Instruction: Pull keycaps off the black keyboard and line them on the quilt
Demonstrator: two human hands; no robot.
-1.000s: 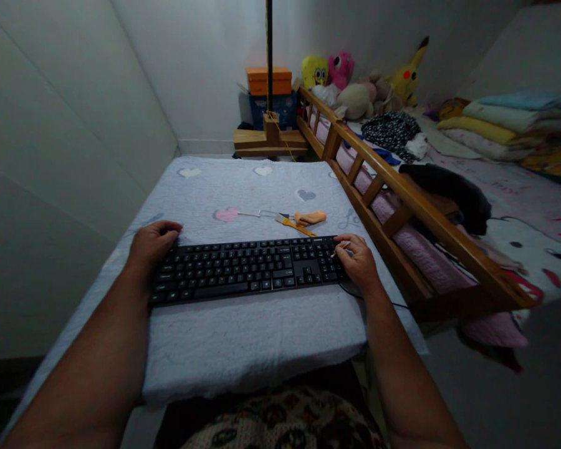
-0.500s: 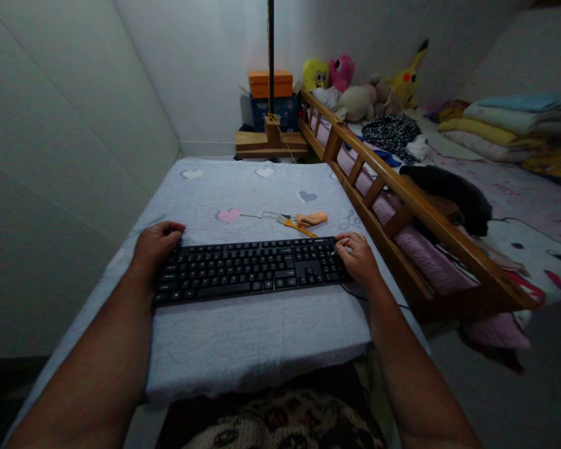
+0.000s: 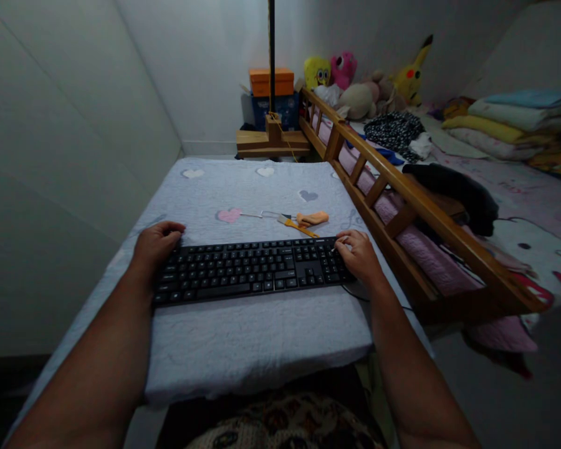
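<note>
A black computer keyboard [image 3: 243, 271] lies across the cloth-covered table. My left hand [image 3: 155, 246] is curled round its far left corner, fingers bent and closed, with part of that end hidden under the palm. At the opposite end my right hand [image 3: 359, 252] rests over the number pad. Its thumb and fingers pinch a small, thin white stick that looks like a cotton swab [image 3: 335, 249], its tip close to the keys. Behind the keyboard lie a brush [image 3: 297, 226] with a yellow handle and a tool [image 3: 312, 218] with an orange handle and a thin metal shaft.
The pale blue quilted cloth [image 3: 262, 330] hangs over the table's front edge. A wooden bed rail [image 3: 393, 193] runs along the right side. Beyond the table stand a wooden post base [image 3: 273, 140] and an orange box [image 3: 271, 82]. A thin cable [image 3: 359, 298] trails under my right wrist.
My view has shifted very slightly. Both hands and the keyboard stay in nearly the same places.
</note>
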